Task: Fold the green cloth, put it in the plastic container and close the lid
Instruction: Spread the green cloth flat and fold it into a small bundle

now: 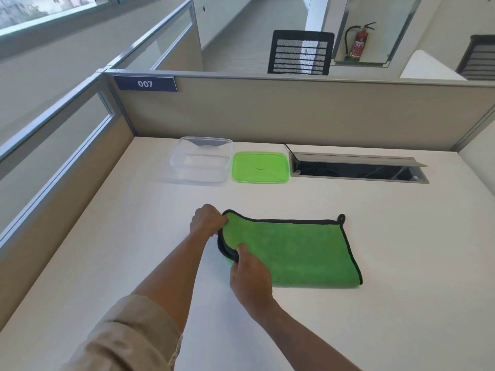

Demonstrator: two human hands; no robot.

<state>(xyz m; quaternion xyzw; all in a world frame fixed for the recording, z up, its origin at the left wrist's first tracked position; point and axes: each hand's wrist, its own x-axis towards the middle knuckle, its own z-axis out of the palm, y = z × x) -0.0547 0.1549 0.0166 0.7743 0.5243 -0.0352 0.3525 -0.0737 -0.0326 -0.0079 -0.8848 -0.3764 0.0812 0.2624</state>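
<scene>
A green cloth with a dark border lies folded in half on the white desk, its hanging loop at the far right corner. My left hand pinches the far left corner and lifts it slightly. My right hand grips the near left corner, where the doubled dark edge curls up. A clear plastic container stands open and empty at the back of the desk. Its green lid lies flat just to the right of it.
An open cable tray with a raised metal flap is sunk into the desk at the back right. Beige partition walls close off the back and left sides. A black office chair stands beyond the partition.
</scene>
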